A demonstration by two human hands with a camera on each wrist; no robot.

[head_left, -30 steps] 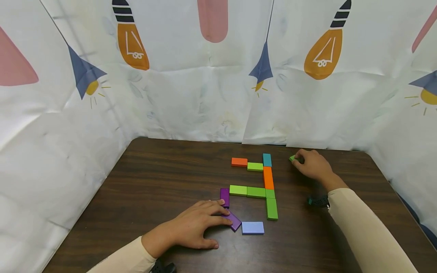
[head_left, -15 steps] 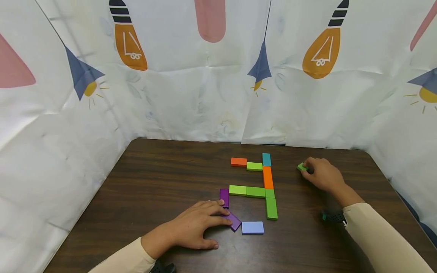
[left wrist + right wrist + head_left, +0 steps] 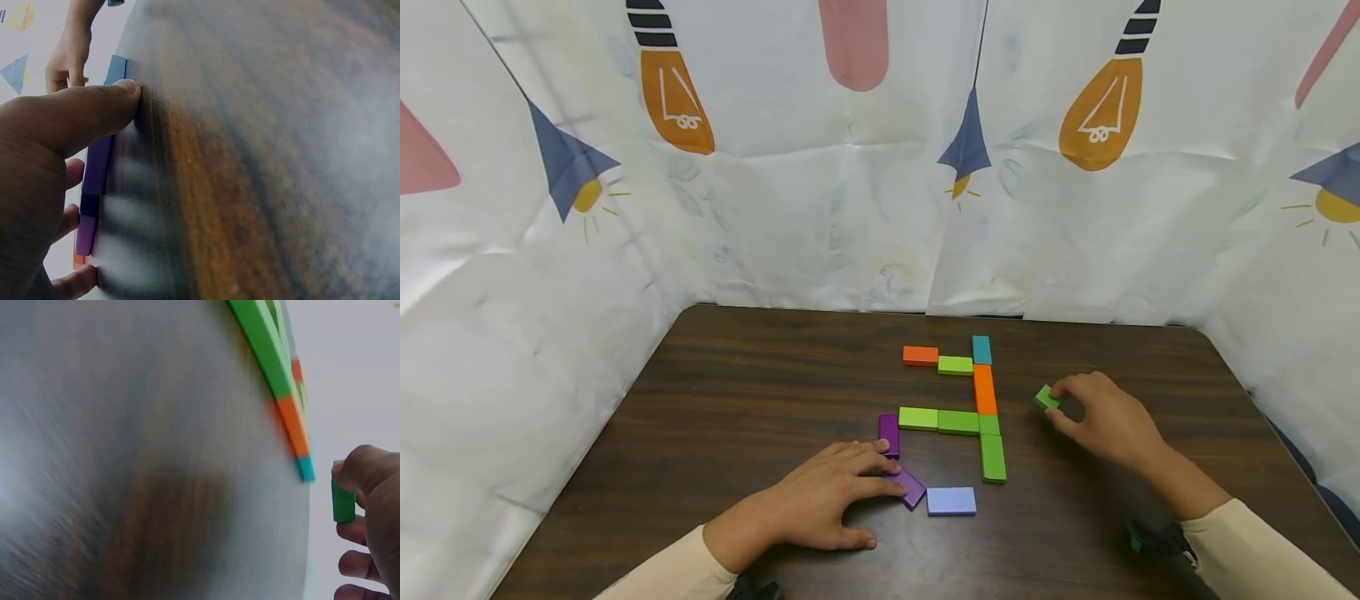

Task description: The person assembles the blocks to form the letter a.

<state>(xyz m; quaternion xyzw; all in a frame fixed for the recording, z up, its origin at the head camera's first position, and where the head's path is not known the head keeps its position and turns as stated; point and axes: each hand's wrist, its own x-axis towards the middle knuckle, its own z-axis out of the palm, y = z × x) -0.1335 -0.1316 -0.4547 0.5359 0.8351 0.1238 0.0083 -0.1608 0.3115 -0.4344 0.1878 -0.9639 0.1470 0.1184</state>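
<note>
My right hand (image 3: 1108, 421) pinches a small green block (image 3: 1047, 397) between thumb and fingers, right of the laid-out row. In the right wrist view that block (image 3: 343, 503) appears raised off the table. Spread fingers of my left hand (image 3: 808, 500) rest on two purple blocks, an upright-lying dark one (image 3: 889, 433) and a slanted one (image 3: 911, 487) partly hidden under the fingers. A light blue block (image 3: 951, 502) lies beside the slanted block's right end.
A column of teal (image 3: 982, 350), orange (image 3: 986, 390) and green blocks (image 3: 992, 458) runs toward me. Rows of green (image 3: 958, 422) and red-orange blocks (image 3: 921, 356) branch left. The brown table (image 3: 760, 375) meets a patterned white curtain (image 3: 850, 233) behind.
My right hand has drawn the green block back from the far side of the table, nearer to me. My left hand and the laid blocks keep their places.
</note>
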